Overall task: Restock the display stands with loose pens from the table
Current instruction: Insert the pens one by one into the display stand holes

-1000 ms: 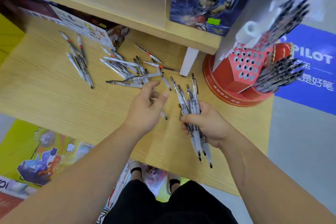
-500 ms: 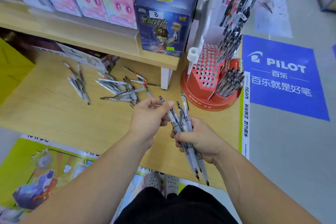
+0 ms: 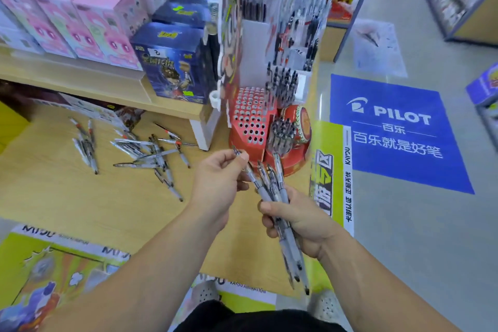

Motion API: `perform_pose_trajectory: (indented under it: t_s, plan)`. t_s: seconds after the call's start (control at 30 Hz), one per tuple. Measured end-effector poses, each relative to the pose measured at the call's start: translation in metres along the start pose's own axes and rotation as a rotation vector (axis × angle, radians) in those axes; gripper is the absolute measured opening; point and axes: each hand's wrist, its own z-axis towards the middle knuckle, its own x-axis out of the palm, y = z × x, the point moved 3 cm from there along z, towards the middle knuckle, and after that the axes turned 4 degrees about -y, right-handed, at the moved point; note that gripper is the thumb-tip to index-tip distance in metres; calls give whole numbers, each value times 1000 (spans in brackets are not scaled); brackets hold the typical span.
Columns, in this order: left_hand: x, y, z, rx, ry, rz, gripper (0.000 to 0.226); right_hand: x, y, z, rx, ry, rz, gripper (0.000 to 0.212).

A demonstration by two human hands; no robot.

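- Nearest the person, the right hand (image 3: 304,224) gripped a bundle of pens (image 3: 289,245). Its fingers (image 3: 269,208) were curled round the barrels, with the writing tips pointing back toward the body and the clip ends fanned forward.
- Just beyond it, the left hand (image 3: 215,183) pinched the upper end of a single pen (image 3: 250,173) at the edge of that fan, between thumb and forefinger.
- The step in hand appeared to be drawing that one pen out of the bundle.
- Farther left on the counter (image 3: 67,197), the loose pens (image 3: 151,153) lay scattered, with a smaller group (image 3: 86,145) apart from them. Plenty of restocking seemed left to do.
- Beyond the hands, at the counter's right end, stood the red display stand (image 3: 252,121). Its face was full of empty holes, and dark pens (image 3: 281,133) were packed in beside them.
- The next move would call for pulling the pen clear, lining it up with one small hole and seating it without knocking its neighbours.
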Motion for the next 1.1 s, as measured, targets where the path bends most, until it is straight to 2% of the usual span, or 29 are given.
perform_pose_trajectory:
  t_s: [0.13,0.2,0.4,0.53,0.8,0.9,1.0,1.1]
  plan:
    - [78,12,-26,31,-36,-39,11,-83,12,-26,5,-17,170,38]
    - [118,12,-39,48,-80,-78,11,-127,23,-39,18,-32,231,47]
    - [199,-6,-52,141,-183,-101,12,-213,73,-61,-26,-40,134,47]
    - [210,-8,-45,137,-268,-81,13,-238,96,-52,-50,-37,35,28]
    - [196,-16,-15,147,-425,-139,8,-251,129,1,-3,-41,-118,39]
    - [191,-25,7,138,-434,-215,9,-244,153,25,-29,-58,-193,54]
    - [188,-41,31,131,-443,-254,8,-241,181,47,-45,-11,-237,32]
    - [181,-62,52,196,-454,-237,6,-234,211,65,-69,-14,-290,26]
